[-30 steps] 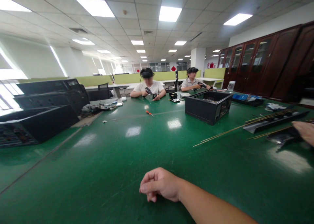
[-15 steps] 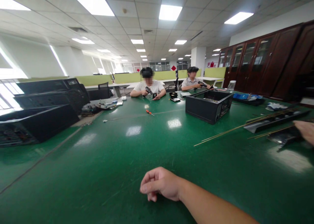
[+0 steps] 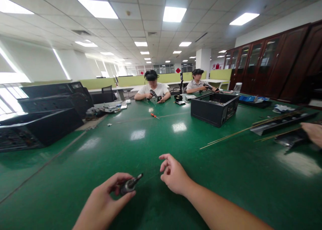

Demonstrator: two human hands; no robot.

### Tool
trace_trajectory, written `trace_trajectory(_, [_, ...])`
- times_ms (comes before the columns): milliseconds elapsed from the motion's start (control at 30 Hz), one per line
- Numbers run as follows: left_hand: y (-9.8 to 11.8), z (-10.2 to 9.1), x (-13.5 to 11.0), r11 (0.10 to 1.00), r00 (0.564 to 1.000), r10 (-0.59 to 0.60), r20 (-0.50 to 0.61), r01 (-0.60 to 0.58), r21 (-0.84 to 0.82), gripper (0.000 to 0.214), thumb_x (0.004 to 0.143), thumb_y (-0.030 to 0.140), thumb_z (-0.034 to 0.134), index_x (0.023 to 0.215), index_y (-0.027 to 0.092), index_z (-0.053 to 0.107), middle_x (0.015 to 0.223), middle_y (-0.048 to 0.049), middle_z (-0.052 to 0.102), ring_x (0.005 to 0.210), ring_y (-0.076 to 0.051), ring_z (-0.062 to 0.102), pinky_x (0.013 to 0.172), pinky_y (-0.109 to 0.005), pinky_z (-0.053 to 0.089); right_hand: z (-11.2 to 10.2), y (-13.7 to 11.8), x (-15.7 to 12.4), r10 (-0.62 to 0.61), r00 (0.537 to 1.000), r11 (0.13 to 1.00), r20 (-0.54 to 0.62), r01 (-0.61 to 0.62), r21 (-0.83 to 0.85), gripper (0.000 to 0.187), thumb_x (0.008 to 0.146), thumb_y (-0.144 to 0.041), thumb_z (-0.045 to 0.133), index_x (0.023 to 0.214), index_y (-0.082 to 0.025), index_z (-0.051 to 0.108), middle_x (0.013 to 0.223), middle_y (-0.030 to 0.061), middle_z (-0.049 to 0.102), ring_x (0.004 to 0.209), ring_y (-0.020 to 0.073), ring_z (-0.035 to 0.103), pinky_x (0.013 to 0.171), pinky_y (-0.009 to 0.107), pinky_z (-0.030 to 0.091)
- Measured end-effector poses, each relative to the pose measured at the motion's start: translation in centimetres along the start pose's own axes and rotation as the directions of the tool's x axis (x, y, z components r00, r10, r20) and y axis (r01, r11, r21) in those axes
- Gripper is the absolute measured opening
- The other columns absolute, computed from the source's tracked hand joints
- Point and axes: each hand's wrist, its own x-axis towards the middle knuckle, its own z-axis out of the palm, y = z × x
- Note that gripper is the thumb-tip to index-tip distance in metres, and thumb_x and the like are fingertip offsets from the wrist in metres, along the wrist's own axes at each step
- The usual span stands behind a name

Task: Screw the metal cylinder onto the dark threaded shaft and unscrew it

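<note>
My left hand (image 3: 104, 196) is closed round the dark nose of an electric screwdriver (image 3: 127, 187), thumb on the near side and fingers on the far side. Its thin bit points up and to the right; the rest of the tool's body is hidden or out of sight. To the right of it, my right hand (image 3: 175, 177) hovers over the green table (image 3: 141, 149) with nothing in it. Its index finger is stretched out and the others are loosely bent. A gap separates that hand from the bit.
An orange-handled screwdriver (image 3: 154, 116) lies mid-table. A black computer case (image 3: 208, 112) stands behind, more cases (image 3: 60, 122) at left. Thin brass-coloured rods (image 3: 233, 135) and black metal channels (image 3: 284, 124) lie right, beside another person's hand (image 3: 313, 132). Two people (image 3: 153, 90) sit opposite holding power tools.
My left hand has come into view from below with the electric screwdriver. My right hand has moved up and slightly right, and its fingers have spread from a loose curl.
</note>
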Motion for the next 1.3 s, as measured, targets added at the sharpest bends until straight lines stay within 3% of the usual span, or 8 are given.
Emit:
trace_trajectory(133, [2.6,3.9,3.1,0.996,0.991,0.021,0.133,-0.009,-0.086,0.031,0.079,0.042,0.070,0.103,0.023,0.072,0.095,-0.0040,0.075,0.084,-0.023,0.069,0.078,-0.034,0.054,-0.7,0.9,0.4,-0.089,0.992,0.983,-0.089,0.073,-0.167,0.062,0.061,0.005,0.052,0.118,-0.022,0.052,0.092,-0.0005,0.056,0.061,0.0088,0.049,0.055,0.022,0.038])
trace_trajectory(300, [1.3,6.0,2.5,0.977,0.981,0.084,0.176,-0.046,-0.209,0.030,0.081,0.042,0.068,0.106,0.026,0.072,0.101,-0.0042,0.075,0.094,-0.023,0.069,0.085,-0.033,0.054,-0.6,0.6,-0.2,-0.091,0.995,0.947,-0.052,0.070,-0.315,0.057,0.060,0.003,0.053,0.110,-0.023,0.057,0.098,0.0005,0.060,0.067,0.0107,0.053,0.060,0.022,0.041])
trace_trajectory(433, [0.7,6.4,1.9,0.954,0.982,-0.016,0.186,0.071,-0.293,0.032,0.078,0.039,0.070,0.107,0.028,0.071,0.106,-0.0017,0.075,0.098,-0.023,0.068,0.090,-0.032,0.051,-0.5,-0.5,-1.1,-0.161,0.986,0.830,0.044,0.159,-0.534,0.034,0.062,-0.003,0.059,0.089,-0.023,0.063,0.085,-0.0023,0.063,0.072,0.0137,0.056,0.064,0.024,0.041])
trace_trajectory(600, [1.3,6.7,2.2,0.921,0.963,-0.134,0.235,0.208,-0.329,0.034,0.074,0.032,0.070,0.107,0.026,0.068,0.099,0.0003,0.073,0.089,-0.022,0.067,0.083,-0.032,0.049,-0.4,-1.2,-1.8,-0.071,0.996,0.859,0.045,0.085,-0.505,0.034,0.063,-0.006,0.063,0.093,-0.023,0.063,0.086,-0.0034,0.064,0.066,0.0120,0.058,0.063,0.024,0.044])
trace_trajectory(767, [1.8,6.7,2.1,0.903,0.958,-0.114,0.262,0.210,-0.374,0.024,0.074,0.027,0.069,0.098,0.024,0.067,0.087,0.0025,0.070,0.081,-0.019,0.063,0.076,-0.030,0.046,-0.4,-0.9,-2.0,-0.042,0.998,0.884,0.043,0.057,-0.465,0.035,0.064,-0.006,0.063,0.094,-0.023,0.064,0.087,-0.0025,0.064,0.067,0.0124,0.059,0.063,0.024,0.045])
trace_trajectory(1300, [1.8,6.7,2.1,0.896,0.955,-0.128,0.268,0.228,-0.382,0.025,0.074,0.029,0.070,0.098,0.023,0.067,0.090,0.0013,0.070,0.083,-0.020,0.063,0.078,-0.031,0.045,-0.5,-1.3,-2.0,-0.098,0.992,0.871,0.085,0.127,-0.475,0.020,0.069,-0.013,0.066,0.087,-0.020,0.070,0.078,-0.0012,0.065,0.064,0.0127,0.058,0.061,0.023,0.044])
